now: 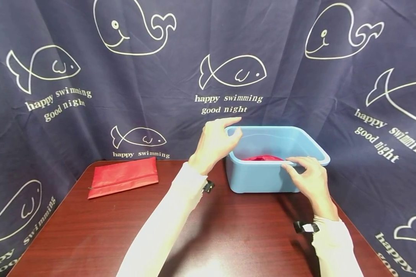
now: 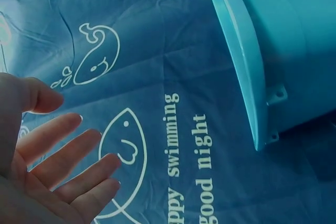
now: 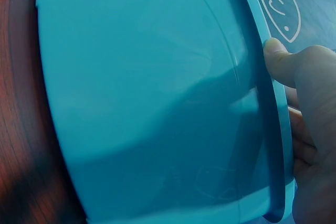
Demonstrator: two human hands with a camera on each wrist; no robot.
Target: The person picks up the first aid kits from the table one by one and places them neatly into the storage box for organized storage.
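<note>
A light blue plastic bin [image 1: 260, 177] stands at the right rear of the table. Something red [image 1: 263, 158] lies inside it, mostly hidden by the front wall. My right hand [image 1: 310, 179] grips the bin's front rim near the right corner; in the right wrist view the thumb [image 3: 281, 61] presses the outside and the fingers go over the edge. By the bin's left rim, my left hand [image 1: 216, 142] is raised with thumb and fingers spread apart. In the left wrist view that hand [image 2: 58, 166] holds nothing and is away from the bin [image 2: 299, 40].
A flat red zippered pouch [image 1: 124, 177] lies at the left rear of the brown wooden table [image 1: 208, 238]. Dark blue curtains [image 1: 180, 77] with white fish and whale drawings hang close behind and on both sides.
</note>
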